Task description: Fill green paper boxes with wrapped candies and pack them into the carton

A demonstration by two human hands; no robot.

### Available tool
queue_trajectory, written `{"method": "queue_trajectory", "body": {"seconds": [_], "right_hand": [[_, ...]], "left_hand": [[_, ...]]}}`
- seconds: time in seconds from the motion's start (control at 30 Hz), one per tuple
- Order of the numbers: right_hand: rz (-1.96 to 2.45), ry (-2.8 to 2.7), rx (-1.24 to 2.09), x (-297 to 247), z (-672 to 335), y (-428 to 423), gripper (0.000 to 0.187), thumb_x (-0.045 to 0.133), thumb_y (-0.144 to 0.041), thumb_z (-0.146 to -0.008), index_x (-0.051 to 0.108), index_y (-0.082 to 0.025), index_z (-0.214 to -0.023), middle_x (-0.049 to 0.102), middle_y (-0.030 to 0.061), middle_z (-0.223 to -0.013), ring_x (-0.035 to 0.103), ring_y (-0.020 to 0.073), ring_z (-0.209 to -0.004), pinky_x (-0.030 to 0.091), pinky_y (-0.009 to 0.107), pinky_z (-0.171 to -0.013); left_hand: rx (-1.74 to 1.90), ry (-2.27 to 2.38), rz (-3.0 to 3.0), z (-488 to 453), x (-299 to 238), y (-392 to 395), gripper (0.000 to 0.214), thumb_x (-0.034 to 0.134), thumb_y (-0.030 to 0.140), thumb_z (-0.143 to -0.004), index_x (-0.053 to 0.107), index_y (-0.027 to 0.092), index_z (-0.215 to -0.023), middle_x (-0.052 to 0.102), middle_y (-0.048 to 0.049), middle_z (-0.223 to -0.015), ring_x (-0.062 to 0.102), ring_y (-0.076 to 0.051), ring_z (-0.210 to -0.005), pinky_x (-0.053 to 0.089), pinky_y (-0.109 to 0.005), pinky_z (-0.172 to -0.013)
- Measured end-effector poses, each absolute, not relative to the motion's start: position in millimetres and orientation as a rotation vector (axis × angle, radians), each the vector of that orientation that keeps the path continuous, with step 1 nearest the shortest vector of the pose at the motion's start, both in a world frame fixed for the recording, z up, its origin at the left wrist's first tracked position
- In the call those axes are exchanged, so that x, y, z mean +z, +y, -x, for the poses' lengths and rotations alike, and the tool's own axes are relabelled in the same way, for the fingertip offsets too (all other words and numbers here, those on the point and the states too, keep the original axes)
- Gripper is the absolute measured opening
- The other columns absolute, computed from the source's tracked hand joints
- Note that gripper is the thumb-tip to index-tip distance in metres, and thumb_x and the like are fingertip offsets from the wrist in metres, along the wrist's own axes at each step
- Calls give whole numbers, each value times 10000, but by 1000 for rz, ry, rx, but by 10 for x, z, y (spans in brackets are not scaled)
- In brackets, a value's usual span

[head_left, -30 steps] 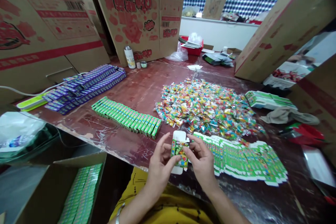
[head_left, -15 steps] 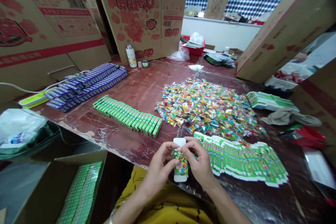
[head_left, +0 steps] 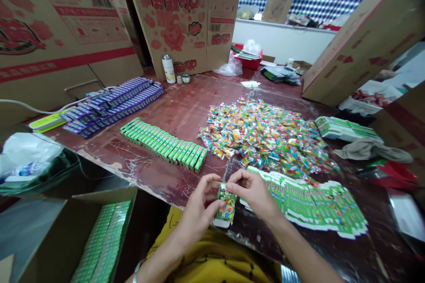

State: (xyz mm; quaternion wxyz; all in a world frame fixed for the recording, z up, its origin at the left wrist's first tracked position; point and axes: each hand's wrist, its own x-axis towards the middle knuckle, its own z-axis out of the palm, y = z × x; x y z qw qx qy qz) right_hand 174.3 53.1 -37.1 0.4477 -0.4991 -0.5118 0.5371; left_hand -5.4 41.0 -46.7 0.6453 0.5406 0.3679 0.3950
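Observation:
Between my hands, above the table's front edge, is a small green candy box [head_left: 226,205] with a colourful printed front and a white flap at its lower end. My left hand [head_left: 203,203] grips it along the left side, thumb across the front. The fingers of my right hand [head_left: 249,188] pinch its upper end, partly covering the top flap. Just right of my right hand lies a fanned row of flat green cartons [head_left: 312,203]. Beyond it is a heap of clear-wrapped colourful candies [head_left: 262,135]. A row of green boxes [head_left: 166,143] stands to the left.
Purple boxes [head_left: 113,106] are stacked at the left, near a white bottle [head_left: 168,69]. An open carton [head_left: 43,239] at lower left holds green boxes. Large cardboard boxes [head_left: 175,17] wall the back. A grey cloth [head_left: 373,149] and green packs [head_left: 347,128] lie at the right.
The box's top flap, upright and white before, is now folded down under my right fingers. The box tilts slightly, and my right hand has turned across its top.

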Motion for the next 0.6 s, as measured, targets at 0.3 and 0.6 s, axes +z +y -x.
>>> {"method": "queue_trajectory", "body": {"seconds": [0.3,0.6], "right_hand": [[1229,-1475,1106,-319,-1725,546,231,676,-318,-843,595,-179,-677,603,6,-729,561,152,-690,427,270,-645],[1384,-1918,650,-387,-1956,851,213,500,-292,-959,627,-205,-812,634,21,-845,592,160,-750,424,271,-693]], "left_hand": [[866,832,-1220,66,-477,427,451,584,118,-830,500,249,-1253,601,-52,-1152,609,-181,-984,489,-272,-826],[904,905,-1120,98,-634,528,245,669,183,-783,529,191,-984,650,-8,-912,609,-138,-823,477,-227,-733]]}}
